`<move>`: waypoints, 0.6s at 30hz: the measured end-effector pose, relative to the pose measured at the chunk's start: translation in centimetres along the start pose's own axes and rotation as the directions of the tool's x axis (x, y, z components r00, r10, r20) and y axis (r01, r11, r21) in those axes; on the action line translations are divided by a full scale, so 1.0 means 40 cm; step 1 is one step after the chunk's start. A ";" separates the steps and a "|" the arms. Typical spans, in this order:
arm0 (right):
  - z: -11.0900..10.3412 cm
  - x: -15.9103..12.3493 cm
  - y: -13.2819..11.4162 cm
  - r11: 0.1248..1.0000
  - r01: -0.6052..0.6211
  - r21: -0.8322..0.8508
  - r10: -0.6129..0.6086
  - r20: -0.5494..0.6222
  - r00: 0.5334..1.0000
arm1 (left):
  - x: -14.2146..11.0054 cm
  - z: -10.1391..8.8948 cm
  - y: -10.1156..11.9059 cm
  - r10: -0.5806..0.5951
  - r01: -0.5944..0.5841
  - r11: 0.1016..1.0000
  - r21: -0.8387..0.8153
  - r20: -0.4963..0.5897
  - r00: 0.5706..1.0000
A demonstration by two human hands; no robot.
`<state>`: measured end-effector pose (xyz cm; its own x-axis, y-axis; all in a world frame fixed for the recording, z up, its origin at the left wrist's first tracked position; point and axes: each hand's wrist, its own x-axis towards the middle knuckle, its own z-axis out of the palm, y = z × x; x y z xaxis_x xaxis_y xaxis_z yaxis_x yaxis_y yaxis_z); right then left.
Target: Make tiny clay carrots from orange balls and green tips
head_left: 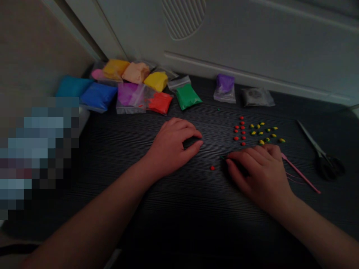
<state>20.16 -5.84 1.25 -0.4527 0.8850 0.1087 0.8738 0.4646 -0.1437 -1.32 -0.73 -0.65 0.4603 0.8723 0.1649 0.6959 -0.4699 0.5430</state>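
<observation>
My left hand [175, 144] rests on the dark table, thumb and index finger apart with nothing between them. To its right, my right hand [256, 164] pinches a tiny, thin dark green piece [222, 157] that juts from the fingertips; its exact kind is too small to make out. A small red clay ball [212, 168] lies on the table just left of the right thumb. Beyond the right hand are rows of small red clay pieces [242, 127] and a group of yellow-and-green clay pieces [260, 133]. One green speck [218, 109] sits farther back.
Bags of colored clay line the back, among them green [187, 96], red [160, 103], blue [98, 96] and purple [225, 84]. A pink modelling tool [301, 173] lies beside my right hand, scissors [319, 151] farther right. A pale panel [252, 45] rises behind the table.
</observation>
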 end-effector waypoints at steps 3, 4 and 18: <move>-0.004 -0.018 0.010 0.999 0.046 0.015 -0.046 -0.005 0.999 | 0.000 0.000 0.000 -0.001 0.001 1.000 0.007 -0.004 1.000; -0.004 -0.023 0.011 0.998 0.059 0.010 -0.059 -0.007 0.998 | 0.000 0.000 0.000 -0.001 0.001 1.000 0.009 -0.003 1.000; 0.008 -0.033 0.012 0.980 0.162 -0.118 -0.150 0.098 0.984 | 0.002 0.000 0.001 -0.001 0.001 1.000 0.005 0.003 1.000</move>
<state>21.13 -6.76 0.71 -0.5942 0.8037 0.0319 0.8039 0.5947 -0.0076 -1.28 -0.67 -0.62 0.4613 0.8722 0.1623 0.6992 -0.4701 0.5386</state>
